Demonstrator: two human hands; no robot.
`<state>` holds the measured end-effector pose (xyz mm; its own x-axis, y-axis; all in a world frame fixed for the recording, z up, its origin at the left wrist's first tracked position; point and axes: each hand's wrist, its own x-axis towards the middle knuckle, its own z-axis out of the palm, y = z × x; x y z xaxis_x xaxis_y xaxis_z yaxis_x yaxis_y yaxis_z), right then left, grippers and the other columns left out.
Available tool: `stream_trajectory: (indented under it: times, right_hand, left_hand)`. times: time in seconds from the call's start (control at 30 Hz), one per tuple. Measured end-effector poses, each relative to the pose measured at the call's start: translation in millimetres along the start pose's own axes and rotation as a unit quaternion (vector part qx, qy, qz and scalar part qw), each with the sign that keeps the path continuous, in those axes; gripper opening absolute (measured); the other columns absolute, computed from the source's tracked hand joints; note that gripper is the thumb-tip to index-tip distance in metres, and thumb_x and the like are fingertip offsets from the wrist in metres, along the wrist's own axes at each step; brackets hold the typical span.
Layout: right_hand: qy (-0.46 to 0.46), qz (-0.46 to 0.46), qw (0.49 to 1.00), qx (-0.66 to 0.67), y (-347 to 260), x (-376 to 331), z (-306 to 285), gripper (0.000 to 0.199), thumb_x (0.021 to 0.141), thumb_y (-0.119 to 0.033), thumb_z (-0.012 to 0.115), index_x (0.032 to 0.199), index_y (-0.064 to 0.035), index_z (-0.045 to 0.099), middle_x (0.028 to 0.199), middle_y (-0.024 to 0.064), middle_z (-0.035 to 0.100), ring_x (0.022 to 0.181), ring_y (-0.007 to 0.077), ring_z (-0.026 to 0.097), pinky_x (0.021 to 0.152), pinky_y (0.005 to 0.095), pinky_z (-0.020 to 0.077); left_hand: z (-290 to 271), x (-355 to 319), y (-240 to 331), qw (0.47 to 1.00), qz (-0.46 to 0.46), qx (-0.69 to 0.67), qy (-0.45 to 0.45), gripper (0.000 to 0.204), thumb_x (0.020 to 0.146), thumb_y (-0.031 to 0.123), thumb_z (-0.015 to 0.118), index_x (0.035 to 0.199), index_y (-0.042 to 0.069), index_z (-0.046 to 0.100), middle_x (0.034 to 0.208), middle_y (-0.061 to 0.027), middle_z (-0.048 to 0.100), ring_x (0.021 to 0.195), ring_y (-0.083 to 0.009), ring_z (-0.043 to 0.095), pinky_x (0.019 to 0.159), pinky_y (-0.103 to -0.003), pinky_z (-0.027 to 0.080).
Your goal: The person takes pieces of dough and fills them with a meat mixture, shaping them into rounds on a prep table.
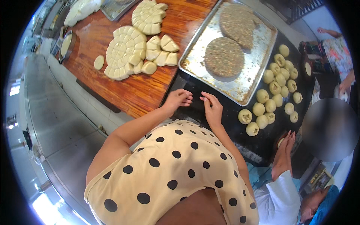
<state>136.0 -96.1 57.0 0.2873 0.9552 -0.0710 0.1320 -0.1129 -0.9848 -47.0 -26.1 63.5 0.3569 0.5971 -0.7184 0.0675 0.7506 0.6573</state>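
Resting empty, fingers loosely curled, both hands, left hand and right hand, touch the black worktop.

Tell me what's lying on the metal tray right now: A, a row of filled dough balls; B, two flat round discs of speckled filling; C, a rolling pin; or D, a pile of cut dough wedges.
B: the metal tray holds two flat round speckled discs, while the cut dough wedges lie on the wooden board and the filled dough balls sit on the dark surface beside the tray.
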Motion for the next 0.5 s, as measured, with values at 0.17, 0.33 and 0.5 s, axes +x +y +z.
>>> stream_trajectory:
  times: [0.17, 0.33, 0.5]
  right_hand:
    - [-0.114, -0.035, 0.991, -0.069, -16.0, 41.1, 99.0, 0.019, 0.095, -0.008, 0.058, 0.110, -0.0028, 0.067, 0.104, 0.0114, 0.068, 0.091, 0.0239, 0.069, 0.078, 0.0314, 0.0536]
    - [-0.170, -0.157, 0.941, -0.245, -23.7, 87.1, 195.1, 0.045, 0.084, -0.013, 0.069, 0.126, -0.0042, 0.055, 0.125, 0.0155, 0.058, 0.105, 0.0322, 0.061, 0.089, 0.0391, 0.0504]
    - [-0.174, -0.231, 0.894, -0.341, -15.7, 112.2, 251.0, 0.063, 0.076, -0.013, 0.076, 0.131, -0.0014, 0.047, 0.127, 0.0201, 0.053, 0.116, 0.0371, 0.052, 0.095, 0.0442, 0.0456]
  left_hand:
    - [-136.2, -15.8, -25.2, 0.953, 0.179, 0.038, 0.243, 0.025, 0.095, 0.013, 0.059, 0.116, 0.000, 0.061, 0.102, -0.0091, 0.066, 0.089, -0.0175, 0.065, 0.081, -0.030, 0.054]
    - [-221.1, -19.1, 53.5, 0.820, 0.326, 0.301, 0.360, 0.033, 0.089, 0.012, 0.067, 0.120, 0.003, 0.059, 0.117, -0.0152, 0.060, 0.103, -0.0271, 0.061, 0.089, -0.035, 0.049]
    - [-238.5, 8.0, 93.0, 0.708, 0.460, 0.444, 0.300, 0.033, 0.086, 0.008, 0.066, 0.119, 0.005, 0.060, 0.121, -0.0153, 0.059, 0.112, -0.0338, 0.056, 0.095, -0.041, 0.046]
